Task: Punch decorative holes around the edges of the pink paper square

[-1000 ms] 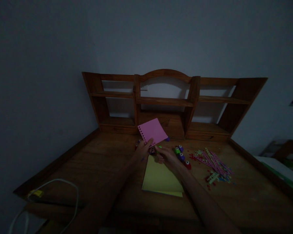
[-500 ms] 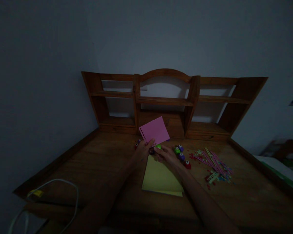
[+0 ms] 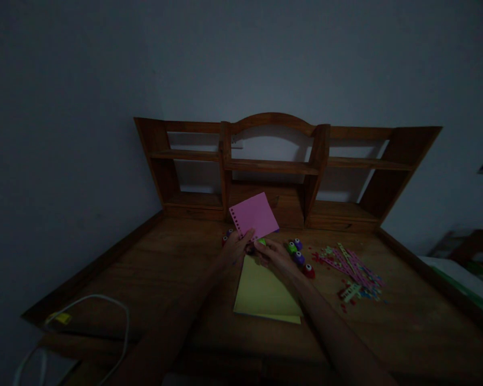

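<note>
A pink sheet of paper (image 3: pixel 255 215) is raised above the desk, with a row of punched holes along its left edge. My left hand (image 3: pixel 234 246) pinches the sheet at its lower edge. Close beside it, my right hand (image 3: pixel 274 253) is closed around a small green craft punch (image 3: pixel 261 242), which touches the paper's bottom edge. My fingers hide most of the punch. Beneath both hands lies a stack of yellow paper (image 3: pixel 265 295). To the right of my right hand stand several more craft punches (image 3: pixel 299 258) in green, purple and red.
Punched paper strips (image 3: pixel 352 268) and scattered coloured cut-outs (image 3: pixel 370 292) lie on the right of the desk. A red punch (image 3: pixel 224 240) sits behind my left hand. The wooden shelf unit (image 3: pixel 271 168) rises at the back. A white cable (image 3: pixel 104 297) loops at the front left.
The pink sheet has shifted slightly left and tilted a little. Both hands stay in nearly the same place, still holding the sheet and the green punch.
</note>
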The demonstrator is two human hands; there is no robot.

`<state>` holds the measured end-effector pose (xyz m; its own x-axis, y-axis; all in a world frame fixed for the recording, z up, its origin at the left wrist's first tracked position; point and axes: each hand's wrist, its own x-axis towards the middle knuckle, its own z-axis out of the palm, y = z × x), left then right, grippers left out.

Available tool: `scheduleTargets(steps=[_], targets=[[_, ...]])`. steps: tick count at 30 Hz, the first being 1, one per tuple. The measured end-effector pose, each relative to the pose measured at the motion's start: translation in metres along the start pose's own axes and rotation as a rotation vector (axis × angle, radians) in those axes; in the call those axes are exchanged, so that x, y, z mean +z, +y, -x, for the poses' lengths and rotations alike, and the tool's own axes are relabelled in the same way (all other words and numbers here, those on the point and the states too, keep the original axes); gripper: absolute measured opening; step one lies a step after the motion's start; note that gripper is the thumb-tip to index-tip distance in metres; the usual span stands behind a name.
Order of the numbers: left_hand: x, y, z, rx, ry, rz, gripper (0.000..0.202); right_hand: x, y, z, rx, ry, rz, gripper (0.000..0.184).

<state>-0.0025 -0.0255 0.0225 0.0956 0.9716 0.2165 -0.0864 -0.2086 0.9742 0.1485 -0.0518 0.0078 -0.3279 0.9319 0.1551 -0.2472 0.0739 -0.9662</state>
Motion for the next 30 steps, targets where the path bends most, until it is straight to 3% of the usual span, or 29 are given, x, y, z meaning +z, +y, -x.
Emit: scheduleTargets(steps=[10, 17, 24, 30], targets=[[-0.005, 0.003, -0.003, 0.073, 0.034, -0.062, 0.032, -0.004, 0.006, -0.001, -0.072, 0.093, 0.232, 0.035], [-0.005, 0.000, -0.003, 0.054, 0.035, -0.064, 0.041, -0.003, -0.003, 0.004, -0.116, 0.122, 0.220, 0.031], [-0.005, 0.002, -0.003, 0.066, 0.048, -0.054, 0.042, 0.004, -0.017, 0.011, -0.085, 0.058, 0.255, 0.033], [-0.004, 0.002, -0.001, 0.081, -0.007, -0.060, 0.041, 0.011, -0.021, 0.010, -0.091, 0.065, 0.247, 0.032]])
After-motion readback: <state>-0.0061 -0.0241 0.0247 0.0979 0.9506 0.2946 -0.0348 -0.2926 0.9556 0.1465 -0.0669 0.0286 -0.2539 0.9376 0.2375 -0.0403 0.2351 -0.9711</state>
